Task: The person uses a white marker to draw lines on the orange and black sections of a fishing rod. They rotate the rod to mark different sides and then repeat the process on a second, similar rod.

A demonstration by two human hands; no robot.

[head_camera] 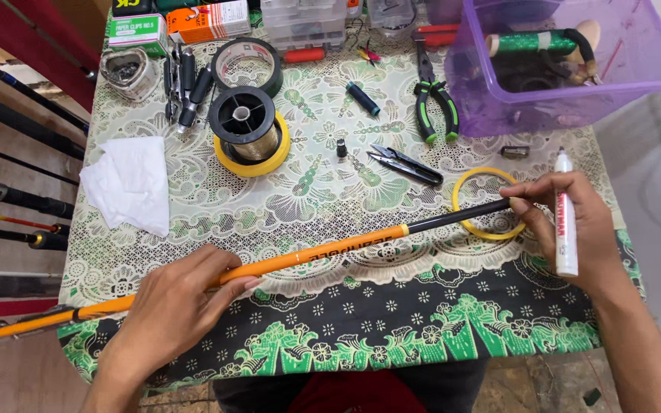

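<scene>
Right fingers: the right hand [575, 229] pinches the dark tip end of the rod [330, 252] between thumb and forefinger, while the other fingers hold a white marker [565, 222] along the palm, its tip pointing away from the person.
Left fingers: the left hand [174, 302] is closed loosely around the orange part of the rod, thumb on top, fingers curled over it.
Rod: it lies slantwise across the table, orange along most of its length and black at the far end; the butt end sticks out past the table's left edge. It is held at both ends and rests just above or on the cloth; which one I cannot tell.
Yellow ring: a thin ring [464, 218] lies flat on the cloth under the black tip, just beside the right thumb.
Progress: as I judge it, the work is at an early or middle stage; the marker is in hand but its tip is well away from the rod, and no fresh mark shows on the black section.
Left to do: nothing shows as wound or taped on the rod; the line spool [242, 122], snips [405, 164] and pliers [434, 99] lie untouched farther up the table.
Surroundings: a crumpled tissue [128, 183] lies to the left, a purple tub [560, 61] sits at the far right, and the patterned cloth [392, 321] covers the table.
</scene>
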